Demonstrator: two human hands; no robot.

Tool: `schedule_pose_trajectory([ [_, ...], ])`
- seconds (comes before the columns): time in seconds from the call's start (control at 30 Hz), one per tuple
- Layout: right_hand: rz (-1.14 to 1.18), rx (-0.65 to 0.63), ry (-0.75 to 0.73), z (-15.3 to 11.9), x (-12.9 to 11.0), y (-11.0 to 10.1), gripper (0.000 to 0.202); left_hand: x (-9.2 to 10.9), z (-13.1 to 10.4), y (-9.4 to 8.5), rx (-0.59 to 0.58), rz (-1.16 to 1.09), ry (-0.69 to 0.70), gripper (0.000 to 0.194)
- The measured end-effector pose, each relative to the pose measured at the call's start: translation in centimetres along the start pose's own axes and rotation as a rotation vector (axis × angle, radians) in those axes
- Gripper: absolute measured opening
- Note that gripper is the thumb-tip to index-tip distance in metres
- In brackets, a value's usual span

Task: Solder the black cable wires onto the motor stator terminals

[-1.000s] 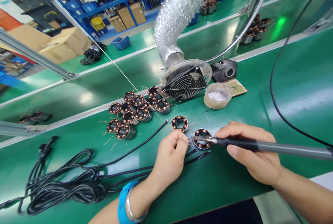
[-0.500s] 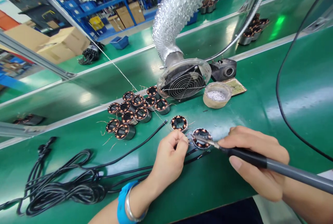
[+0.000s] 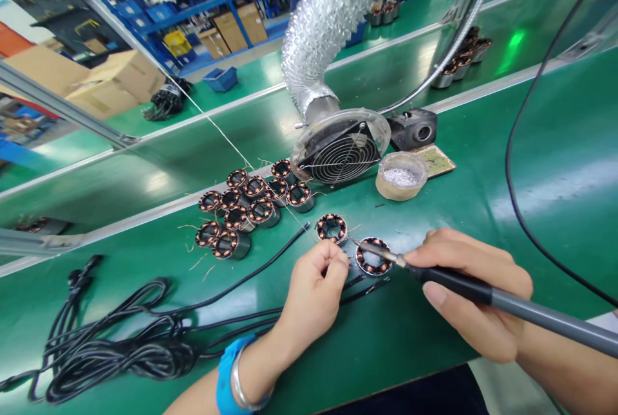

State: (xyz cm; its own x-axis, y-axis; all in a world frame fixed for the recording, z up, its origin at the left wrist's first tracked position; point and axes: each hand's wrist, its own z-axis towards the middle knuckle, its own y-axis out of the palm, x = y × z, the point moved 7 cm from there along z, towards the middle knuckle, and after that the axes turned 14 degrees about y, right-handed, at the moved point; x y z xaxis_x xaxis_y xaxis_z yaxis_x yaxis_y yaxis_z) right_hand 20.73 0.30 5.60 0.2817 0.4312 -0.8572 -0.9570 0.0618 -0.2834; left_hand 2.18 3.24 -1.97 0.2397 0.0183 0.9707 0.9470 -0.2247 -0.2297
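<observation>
My right hand [image 3: 476,293] grips a black and grey soldering iron [image 3: 449,278], its metal tip pointing left over a copper-wound ring [image 3: 389,265]. A second wound ring [image 3: 332,228] stands just beyond my left hand [image 3: 316,286]. The fingers of that hand are pinched together near the iron's tip, beside thin wires; what lies between them is too small to make out. Black cables [image 3: 232,323] run beneath my left wrist, and stripped cable ends [image 3: 376,285] show on its right side.
Several wound rings [image 3: 263,210] stand grouped at the left middle. Behind the hands are a round fan guard [image 3: 342,159] on a silver duct [image 3: 313,42], a tub of metal bits [image 3: 402,177] and a black holder [image 3: 419,130]. Coiled cables [image 3: 120,357] lie at left.
The iron's tip has shifted slightly up and left, with my right hand moving a little the same way. My left hand remains pinched in nearly the same place.
</observation>
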Motion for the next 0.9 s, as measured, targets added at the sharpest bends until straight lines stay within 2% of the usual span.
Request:
schedule_pose_trajectory([
  [0.27,-0.004,0.011,-0.039,-0.1,0.1,0.0,0.033,0.2,0.1,0.1,0.001,0.002,0.014,0.026],
  [0.4,-0.014,0.056,-0.016,-0.1,1.0,0.2,0.043,-0.1,0.2,0.2,-0.029,-0.015,0.010,0.027],
  [0.5,-0.085,0.011,-0.038,0.5,1.3,1.5,0.043,-0.3,0.0,0.3,-0.091,-0.053,0.020,0.031],
  [0.6,-0.139,-0.111,-0.144,1.0,1.3,3.6,0.031,-0.3,-0.1,0.5,-0.182,-0.070,0.063,0.036],
  [0.7,-0.169,-0.178,-0.230,1.1,1.5,4.9,0.025,0.3,-0.3,0.8,-0.286,-0.051,0.131,0.037],
  [0.8,-0.188,-0.177,-0.300,0.7,1.4,5.2,0.023,1.3,-0.5,0.9,-0.378,0.040,0.199,0.035],
  [0.9,-0.184,-0.115,-0.317,0.5,1.0,4.6,0.025,2.5,-0.4,0.7,-0.422,0.258,0.295,0.030],
])
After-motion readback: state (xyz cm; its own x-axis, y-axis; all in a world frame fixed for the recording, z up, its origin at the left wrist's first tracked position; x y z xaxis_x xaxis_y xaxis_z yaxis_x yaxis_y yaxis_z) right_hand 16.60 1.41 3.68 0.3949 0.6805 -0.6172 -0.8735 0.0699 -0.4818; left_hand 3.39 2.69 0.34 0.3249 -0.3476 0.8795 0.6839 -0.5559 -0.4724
